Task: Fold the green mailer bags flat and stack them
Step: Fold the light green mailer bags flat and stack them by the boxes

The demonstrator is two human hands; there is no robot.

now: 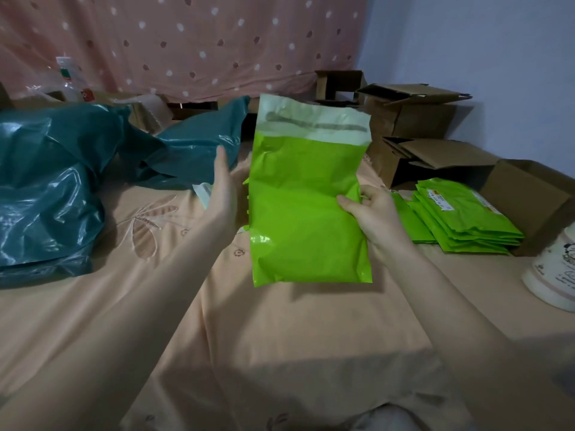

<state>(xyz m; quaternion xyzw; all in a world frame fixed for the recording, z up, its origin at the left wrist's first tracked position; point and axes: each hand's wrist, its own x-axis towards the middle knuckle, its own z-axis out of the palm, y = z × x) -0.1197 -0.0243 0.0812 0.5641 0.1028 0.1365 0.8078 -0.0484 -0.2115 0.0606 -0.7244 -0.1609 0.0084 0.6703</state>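
A bright green mailer bag is held upright above the bed, its white adhesive flap at the top unfolded. My right hand grips its right edge, thumb on the front and fingers behind. My left hand is just left of the bag with fingers straight, apart from it or barely at its edge. A stack of folded green mailer bags lies on the bed to the right, the top ones bearing labels.
Large teal plastic bags fill the left side of the peach bedsheet. Open cardboard boxes line the back right and right edge. A white patterned container stands at the far right. A pink dotted curtain hangs behind.
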